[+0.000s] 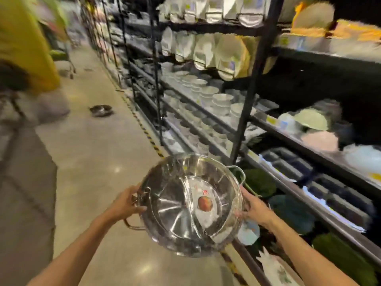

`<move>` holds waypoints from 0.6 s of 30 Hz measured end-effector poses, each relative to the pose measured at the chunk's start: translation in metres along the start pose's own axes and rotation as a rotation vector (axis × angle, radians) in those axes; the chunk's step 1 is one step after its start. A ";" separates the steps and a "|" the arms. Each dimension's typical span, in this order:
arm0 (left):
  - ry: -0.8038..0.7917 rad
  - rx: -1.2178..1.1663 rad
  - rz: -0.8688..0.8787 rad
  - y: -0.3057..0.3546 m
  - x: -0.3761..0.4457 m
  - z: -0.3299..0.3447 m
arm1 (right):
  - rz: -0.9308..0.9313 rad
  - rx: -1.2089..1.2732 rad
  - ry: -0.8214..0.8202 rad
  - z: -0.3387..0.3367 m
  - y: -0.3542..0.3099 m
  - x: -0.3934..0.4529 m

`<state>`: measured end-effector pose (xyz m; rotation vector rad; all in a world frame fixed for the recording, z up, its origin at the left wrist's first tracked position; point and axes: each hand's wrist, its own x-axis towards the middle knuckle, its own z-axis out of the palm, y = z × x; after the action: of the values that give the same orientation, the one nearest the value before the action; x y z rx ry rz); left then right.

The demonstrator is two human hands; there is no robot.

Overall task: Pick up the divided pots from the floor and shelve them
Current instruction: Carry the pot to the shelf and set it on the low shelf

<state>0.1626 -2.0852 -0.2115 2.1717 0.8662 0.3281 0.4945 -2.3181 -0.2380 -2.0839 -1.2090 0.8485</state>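
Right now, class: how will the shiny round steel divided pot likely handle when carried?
The shiny round steel divided pot probably stays rigid. Its polished rim may be slippery. It looks wide: the left hand and right hand grip opposite sides.

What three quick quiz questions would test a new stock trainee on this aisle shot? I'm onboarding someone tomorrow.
1. True or false: the divided pot is held by both the left hand and the right hand.
2. Multiple choice: the round sticker inside the pot sits A) in the left compartment, B) in the right compartment, C) on the outer wall.
3. Short answer: where does the second metal pot lie?

Key:
1. True; one hand grips each side, near the rim.
2. B.
3. On the floor further down the aisle, left of the striped tape along the shelves.
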 end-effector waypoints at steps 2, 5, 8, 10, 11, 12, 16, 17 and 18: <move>0.071 -0.001 -0.041 -0.021 0.005 -0.025 | -0.049 -0.062 -0.043 0.006 -0.028 0.045; 0.141 -0.005 -0.094 -0.044 0.015 -0.057 | -0.075 -0.097 -0.076 0.016 -0.062 0.101; 0.213 -0.028 -0.124 -0.067 0.022 -0.086 | -0.139 -0.146 -0.129 0.030 -0.094 0.154; 0.245 -0.042 -0.165 -0.082 0.027 -0.104 | -0.167 -0.128 -0.165 0.038 -0.115 0.185; 0.260 -0.052 -0.189 -0.090 0.029 -0.113 | -0.181 -0.116 -0.188 0.042 -0.125 0.201; 0.275 -0.055 -0.213 -0.099 0.033 -0.121 | -0.200 -0.109 -0.211 0.046 -0.134 0.217; 0.339 -0.052 -0.268 -0.130 0.057 -0.152 | -0.247 -0.104 -0.278 0.060 -0.170 0.285; 0.350 -0.058 -0.281 -0.139 0.065 -0.160 | -0.252 -0.113 -0.292 0.063 -0.178 0.304; 0.359 -0.061 -0.290 -0.147 0.074 -0.168 | -0.258 -0.126 -0.306 0.067 -0.185 0.324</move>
<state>0.0667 -1.8701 -0.2089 1.9253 1.3348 0.6001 0.4722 -1.9399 -0.2188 -1.8818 -1.6912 1.0154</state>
